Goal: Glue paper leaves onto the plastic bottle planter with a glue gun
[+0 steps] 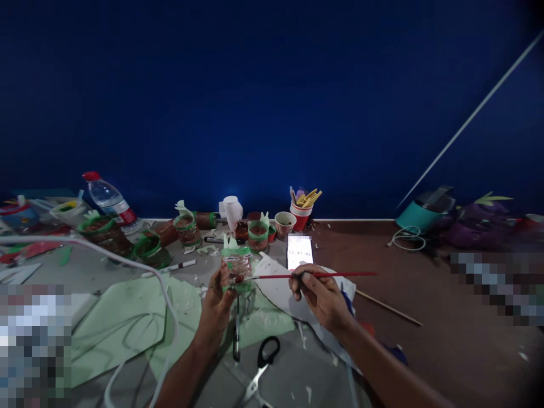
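Observation:
My left hand [219, 303] is closed round a small plastic cup [238, 267] painted brown, with green bands and pale green paper leaves standing at its top. Between the fingers and thumb of my right hand [321, 297] is a thin red paintbrush [276, 276], lying level. Its tip meets the lower front of the cup, or comes very near it. Beyond the cup stands a similar green and brown cup [258, 235]. Under my hands lie pale green paper sheets [270, 323] and a white sheet [280, 292].
Black-handled scissors [268, 351] and a pen [237, 334] lie near me. A phone [300, 252] showing a timer stands behind my right hand. A white cable [170, 306] crosses the left side. A water bottle [110, 198], more painted cups and a wooden stick [389, 307] lie about.

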A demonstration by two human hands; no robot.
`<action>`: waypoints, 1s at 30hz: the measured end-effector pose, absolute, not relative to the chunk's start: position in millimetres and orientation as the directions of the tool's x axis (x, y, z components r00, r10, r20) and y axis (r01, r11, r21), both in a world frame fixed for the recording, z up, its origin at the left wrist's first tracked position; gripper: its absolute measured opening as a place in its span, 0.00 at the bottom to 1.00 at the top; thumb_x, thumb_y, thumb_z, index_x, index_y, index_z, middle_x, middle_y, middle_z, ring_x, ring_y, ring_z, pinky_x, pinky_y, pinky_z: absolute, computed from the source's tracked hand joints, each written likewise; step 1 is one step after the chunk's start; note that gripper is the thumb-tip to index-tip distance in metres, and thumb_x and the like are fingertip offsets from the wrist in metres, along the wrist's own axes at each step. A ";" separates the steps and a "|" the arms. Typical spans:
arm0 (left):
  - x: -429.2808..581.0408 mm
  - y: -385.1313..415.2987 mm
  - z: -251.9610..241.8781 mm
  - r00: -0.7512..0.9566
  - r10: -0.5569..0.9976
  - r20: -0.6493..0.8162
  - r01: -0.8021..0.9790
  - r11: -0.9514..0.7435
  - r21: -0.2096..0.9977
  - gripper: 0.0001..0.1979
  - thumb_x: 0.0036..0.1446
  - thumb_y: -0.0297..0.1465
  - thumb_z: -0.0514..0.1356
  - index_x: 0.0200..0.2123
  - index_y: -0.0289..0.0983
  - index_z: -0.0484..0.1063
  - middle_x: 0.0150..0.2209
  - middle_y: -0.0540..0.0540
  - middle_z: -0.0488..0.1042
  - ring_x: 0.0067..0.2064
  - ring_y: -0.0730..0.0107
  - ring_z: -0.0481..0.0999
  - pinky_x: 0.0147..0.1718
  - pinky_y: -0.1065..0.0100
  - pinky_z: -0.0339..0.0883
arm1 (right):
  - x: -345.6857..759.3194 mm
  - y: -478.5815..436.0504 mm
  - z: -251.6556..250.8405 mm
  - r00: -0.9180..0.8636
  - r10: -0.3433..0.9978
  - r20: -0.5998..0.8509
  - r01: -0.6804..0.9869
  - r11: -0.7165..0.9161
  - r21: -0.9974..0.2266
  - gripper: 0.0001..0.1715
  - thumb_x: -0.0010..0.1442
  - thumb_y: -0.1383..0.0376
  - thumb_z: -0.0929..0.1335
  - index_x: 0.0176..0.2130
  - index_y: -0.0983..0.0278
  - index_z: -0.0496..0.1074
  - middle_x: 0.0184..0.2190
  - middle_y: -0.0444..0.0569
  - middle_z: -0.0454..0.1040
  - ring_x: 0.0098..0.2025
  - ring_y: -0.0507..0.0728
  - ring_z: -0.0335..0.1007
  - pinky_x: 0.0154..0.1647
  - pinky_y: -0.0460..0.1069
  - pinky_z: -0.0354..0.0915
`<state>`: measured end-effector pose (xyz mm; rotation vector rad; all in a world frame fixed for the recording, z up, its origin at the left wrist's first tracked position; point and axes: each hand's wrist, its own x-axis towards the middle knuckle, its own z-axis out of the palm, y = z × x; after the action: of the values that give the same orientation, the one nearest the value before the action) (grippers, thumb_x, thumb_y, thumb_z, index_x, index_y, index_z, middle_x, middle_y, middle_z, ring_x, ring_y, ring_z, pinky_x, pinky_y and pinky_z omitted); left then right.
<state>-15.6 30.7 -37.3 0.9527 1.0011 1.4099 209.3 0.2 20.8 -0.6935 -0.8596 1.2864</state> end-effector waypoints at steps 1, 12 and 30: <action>-15.4 30.3 -36.5 -0.068 0.997 0.020 -0.308 -0.040 0.950 0.31 0.44 0.43 0.71 0.51 0.40 0.70 0.53 0.39 0.73 0.54 0.50 0.72 0.47 0.58 0.70 | 210.3 0.8 21.1 0.069 0.986 0.149 -0.512 0.163 -0.843 0.11 0.50 0.58 0.76 0.30 0.63 0.79 0.20 0.47 0.74 0.22 0.52 0.66 0.22 0.46 0.63; -15.5 30.5 -38.4 -0.061 0.998 0.012 -0.309 -0.030 0.951 0.32 0.45 0.44 0.70 0.53 0.40 0.69 0.56 0.38 0.72 0.56 0.48 0.71 0.49 0.56 0.69 | 212.4 0.9 25.6 0.070 0.985 0.160 -0.491 0.174 -0.854 0.11 0.48 0.57 0.76 0.29 0.62 0.79 0.20 0.47 0.74 0.21 0.53 0.65 0.21 0.47 0.63; -12.8 30.4 -34.9 -0.040 0.999 0.020 -0.366 -0.033 0.930 0.29 0.50 0.48 0.66 0.52 0.43 0.69 0.54 0.41 0.72 0.52 0.54 0.75 0.45 0.60 0.73 | 219.7 6.0 24.7 0.140 0.980 0.142 -0.487 0.193 -0.852 0.10 0.47 0.59 0.76 0.28 0.63 0.78 0.18 0.46 0.73 0.21 0.53 0.65 0.19 0.46 0.61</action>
<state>-12.8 30.4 -34.9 0.9293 0.9394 1.4095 219.7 6.0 24.7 -0.7477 -0.8328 1.2159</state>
